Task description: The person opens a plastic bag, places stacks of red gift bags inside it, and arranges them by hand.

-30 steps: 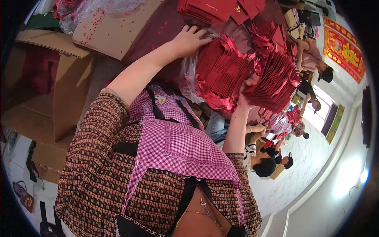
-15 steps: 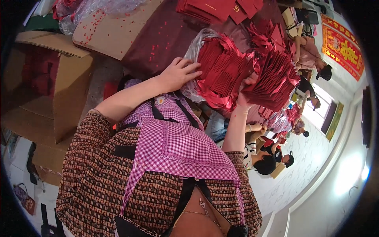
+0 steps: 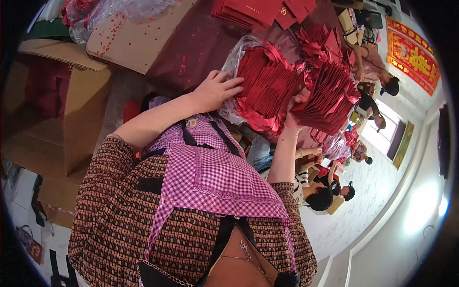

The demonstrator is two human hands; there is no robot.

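Note:
A bundle of dark red paper bags or envelopes with shiny ribbon sits in a clear plastic wrapper at the upper middle. Against its left side lies my left hand, fingers stretched out and resting on the plastic and the bundle's edge. A second stack of red ribboned pieces fans out just to the right. My right hand grips this stack at its left edge, thumb up between the two bundles; most of its fingers are hidden beneath the stack.
More red flat packets lie on the dark red table cover at the far side. Red confetti dots a tan board. A large open cardboard box stands at left. Several other people work along the right.
Hardly anything differs. Both hands keep their places on the red bundles, and the whole view has shifted very slightly.

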